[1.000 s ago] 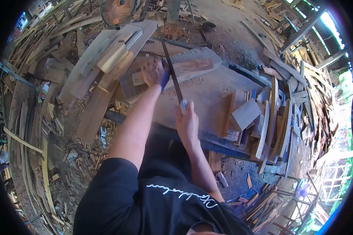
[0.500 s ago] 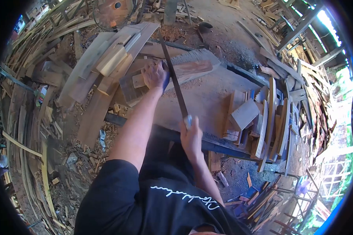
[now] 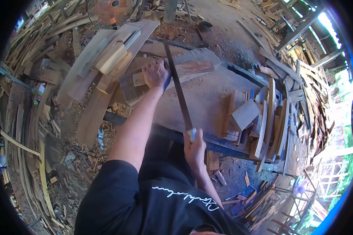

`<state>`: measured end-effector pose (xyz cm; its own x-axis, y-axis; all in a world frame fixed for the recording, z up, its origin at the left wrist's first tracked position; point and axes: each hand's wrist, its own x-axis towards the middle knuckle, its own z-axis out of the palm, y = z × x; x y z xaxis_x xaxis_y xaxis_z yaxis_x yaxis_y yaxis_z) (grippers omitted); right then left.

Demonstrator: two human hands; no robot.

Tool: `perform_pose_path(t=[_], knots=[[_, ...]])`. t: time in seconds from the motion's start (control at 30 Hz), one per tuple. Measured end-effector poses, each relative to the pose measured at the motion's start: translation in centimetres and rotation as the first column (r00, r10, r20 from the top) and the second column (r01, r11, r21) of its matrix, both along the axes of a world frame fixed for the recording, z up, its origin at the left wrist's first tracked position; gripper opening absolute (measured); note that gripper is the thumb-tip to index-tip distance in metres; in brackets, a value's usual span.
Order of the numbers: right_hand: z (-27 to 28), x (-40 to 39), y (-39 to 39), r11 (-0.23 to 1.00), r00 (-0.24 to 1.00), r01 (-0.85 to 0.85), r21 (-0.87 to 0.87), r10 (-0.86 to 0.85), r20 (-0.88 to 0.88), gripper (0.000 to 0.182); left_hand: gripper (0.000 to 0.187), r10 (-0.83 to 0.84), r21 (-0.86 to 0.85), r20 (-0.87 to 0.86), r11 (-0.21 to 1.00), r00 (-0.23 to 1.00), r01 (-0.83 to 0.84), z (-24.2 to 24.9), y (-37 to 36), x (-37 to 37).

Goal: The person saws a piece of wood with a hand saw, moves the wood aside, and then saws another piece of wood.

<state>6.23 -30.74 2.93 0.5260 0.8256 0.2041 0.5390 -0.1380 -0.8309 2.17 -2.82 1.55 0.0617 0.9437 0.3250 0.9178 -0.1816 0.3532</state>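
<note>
My right hand (image 3: 195,150) is wrapped round the handle of a handsaw (image 3: 179,92), below the near edge of the bench. The long, narrow blade slants away from me and crosses a reddish-brown wood piece (image 3: 194,68) close beside my left hand. With bent fingers, my left hand (image 3: 157,75) grips that piece from above, left of the blade. The piece lies on a thick, pale grey board (image 3: 198,56) set across the bench (image 3: 208,102). My left palm and fingers hide part of the wood and the cutting spot.
Cut wooden blocks (image 3: 111,58) and long planks (image 3: 72,90) lie at the left. On the right of the bench stand a grey-faced block (image 3: 244,114) and several curved wooden strips (image 3: 269,117). Wood scraps litter the floor, and a dark bowl-like container (image 3: 204,26) sits beyond.
My right hand has pulled the saw back towards me, slightly down and to the right. My left hand and the wood under it have stayed in place.
</note>
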Motion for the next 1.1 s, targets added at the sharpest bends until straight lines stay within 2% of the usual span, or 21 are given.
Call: perform_pose_path(t=[0.07, 0.1, 0.17, 0.27, 0.4, 0.5, 0.57, 0.6, 0.63, 0.7, 0.73, 0.8, 0.9, 0.93, 0.97, 1.03, 1.1], knots=[[-0.2, -0.6, -2.3, 0.996, 0.997, 0.049, -0.072, -0.053, -0.051, 0.024, 0.034, -0.076, 0.126, -0.049, 0.989, 0.996, 0.081, -1.0, 0.3, -0.4], [-0.3, -0.7, -1.9, 0.995, 0.997, 0.053, -0.082, -0.058, -0.057, 0.024, 0.034, -0.081, 0.116, -0.055, 0.989, 0.995, 0.087, -1.3, 0.1, -0.4], [-0.1, -0.3, 1.8, 0.999, 0.999, 0.03, -0.029, -0.03, 0.012, 0.023, 0.035, -0.103, 0.008, -0.044, 0.995, 0.994, 0.103, 0.3, -0.1, -0.5], [-1.3, 1.0, 7.6, 0.999, 0.996, 0.022, -0.046, -0.018, 0.083, 0.025, 0.035, -0.066, 0.091, -0.041, 0.993, 0.997, 0.07, -1.0, 0.2, -0.4], [-0.6, 0.1, 3.4, 1.0, 0.999, 0.026, 0.007, -0.026, 0.048, 0.026, 0.033, -0.037, 0.068, -0.012, 0.997, 0.999, 0.038, -0.7, 0.5, 0.1], [-0.9, -1.2, -2.2, 0.998, 0.999, 0.042, -0.039, -0.042, 0.007, 0.026, 0.033, -0.061, -0.028, -0.024, 0.998, 0.998, 0.061, -0.8, 0.4, -0.3], [-1.2, -1.2, -1.0, 0.998, 0.999, 0.049, -0.037, -0.049, -0.002, 0.026, 0.033, -0.061, 0.202, -0.056, 0.977, 0.997, 0.071, -2.2, 0.7, -0.2], [-1.0, -0.8, 0.8, 0.999, 0.999, 0.049, -0.006, -0.049, -0.003, 0.026, 0.034, -0.112, 0.069, -0.049, 0.991, 0.993, 0.115, -0.4, 0.2, -0.5], [-1.1, -0.1, 3.4, 0.999, 0.999, 0.051, 0.005, -0.051, -0.005, 0.026, 0.034, -0.114, 0.08, -0.052, 0.99, 0.992, 0.118, -0.7, 0.2, -0.4], [-1.1, 0.7, 8.1, 0.998, 0.995, 0.01, -0.057, -0.005, 0.103, 0.026, 0.035, -0.078, 0.107, -0.067, 0.991, 0.995, 0.085, -1.1, 0.4, -0.5], [-0.8, 0.6, 8.2, 0.999, 0.995, 0.011, -0.043, -0.007, 0.097, 0.026, 0.035, -0.077, 0.121, -0.074, 0.989, 0.994, 0.086, -0.7, 0.6, -0.6], [-0.2, 0.7, 7.2, 0.997, 1.0, 0.008, -0.075, -0.006, 0.023, 0.025, 0.035, -0.049, -0.028, -0.033, 0.998, 0.998, 0.048, -0.3, 0.5, -0.1], [-0.6, -0.5, 0.1, 0.998, 0.999, 0.031, 0.048, -0.03, -0.011, 0.024, 0.033, -0.045, -0.005, -0.013, 0.999, 0.999, 0.045, -1.0, 1.0, 0.0], [-0.7, -0.7, -1.5, 1.0, 1.0, 0.027, -0.001, -0.027, -0.015, 0.024, 0.033, -0.038, -0.017, -0.005, 0.999, 0.999, 0.038, -1.2, 1.1, 0.0], [-0.9, -1.0, -2.7, 0.998, 0.999, 0.031, -0.054, -0.033, -0.028, 0.024, 0.033, -0.047, 0.053, -0.048, 0.997, 0.998, 0.05, -1.2, 1.1, -0.1], [-0.6, -0.9, -0.9, 0.997, 0.999, 0.045, -0.059, -0.046, -0.017, 0.024, 0.033, -0.071, 0.128, -0.097, 0.988, 0.993, 0.083, -1.3, 0.5, -0.1], [-0.2, 0.2, 3.5, 0.999, 0.999, 0.043, -0.029, -0.043, 0.0, 0.025, 0.033, -0.104, 0.012, -0.068, 0.994, 0.992, 0.105, -0.3, 0.5, -0.3]])
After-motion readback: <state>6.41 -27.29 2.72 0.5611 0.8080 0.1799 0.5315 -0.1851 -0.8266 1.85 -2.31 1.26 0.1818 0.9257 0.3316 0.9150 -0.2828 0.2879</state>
